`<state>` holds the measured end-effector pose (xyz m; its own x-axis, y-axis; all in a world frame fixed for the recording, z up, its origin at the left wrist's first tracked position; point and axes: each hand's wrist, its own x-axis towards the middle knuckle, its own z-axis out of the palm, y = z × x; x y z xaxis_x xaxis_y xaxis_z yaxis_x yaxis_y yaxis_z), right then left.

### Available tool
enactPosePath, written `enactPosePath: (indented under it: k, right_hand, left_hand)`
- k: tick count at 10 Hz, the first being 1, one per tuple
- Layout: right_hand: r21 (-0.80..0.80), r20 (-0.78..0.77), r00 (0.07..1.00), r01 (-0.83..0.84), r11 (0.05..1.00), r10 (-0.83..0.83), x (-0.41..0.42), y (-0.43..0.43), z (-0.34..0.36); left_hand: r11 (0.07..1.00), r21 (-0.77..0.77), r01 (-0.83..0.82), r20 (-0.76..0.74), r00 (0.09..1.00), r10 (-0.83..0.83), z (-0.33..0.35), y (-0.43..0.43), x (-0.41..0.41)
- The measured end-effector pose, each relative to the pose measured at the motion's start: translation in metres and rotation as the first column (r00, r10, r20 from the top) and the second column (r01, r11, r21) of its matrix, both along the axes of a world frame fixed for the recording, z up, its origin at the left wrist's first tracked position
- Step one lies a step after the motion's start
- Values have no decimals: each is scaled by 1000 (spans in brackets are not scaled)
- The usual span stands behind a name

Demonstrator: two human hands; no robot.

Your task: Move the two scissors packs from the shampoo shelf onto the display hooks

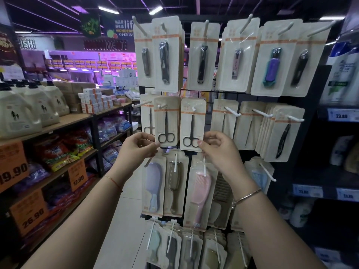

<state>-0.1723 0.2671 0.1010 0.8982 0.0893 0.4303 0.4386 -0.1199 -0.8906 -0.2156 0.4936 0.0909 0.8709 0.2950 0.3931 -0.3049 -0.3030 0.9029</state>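
Note:
Two beige scissors packs hang side by side in the middle row of the wire display rack (pixel 211 96). The left scissors pack (pixel 167 121) sits on a white hook (pixel 162 105), and my left hand (pixel 138 145) pinches its bottom left corner. The right scissors pack (pixel 193 124) hangs on its own white hook (pixel 194 109), with my right hand (pixel 217 147) gripping its bottom right corner. A third scissors pack (pixel 148 119) hangs behind, further left. The shampoo shelf (pixel 338 113) stands to the right.
Nail clipper packs (pixel 202 55) fill the top row, comb packs (pixel 198 193) the lower rows, and tweezer packs (pixel 283 133) hang to the right. Hooks stick out toward me. A shelf (pixel 58 123) of detergent jugs and bags runs along the left of the aisle.

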Motion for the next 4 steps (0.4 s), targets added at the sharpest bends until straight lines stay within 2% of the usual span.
enactPosePath:
  k: [2,3,4]
  right_hand:
    - [-59,148,980,143,988,-132,-11,-16,1]
    - [-88,203,963,198,976,-177,-17,-26,-3]
    - [-115,238,950,234,965,-202,-21,-30,-3]
  left_hand:
    - [977,188,-104,13,995,103,4,-1,-8]
    - [895,367,-253,80,967,241,2,-1,-12]
    - [876,388,-288,122,958,261,2,-5,-13]
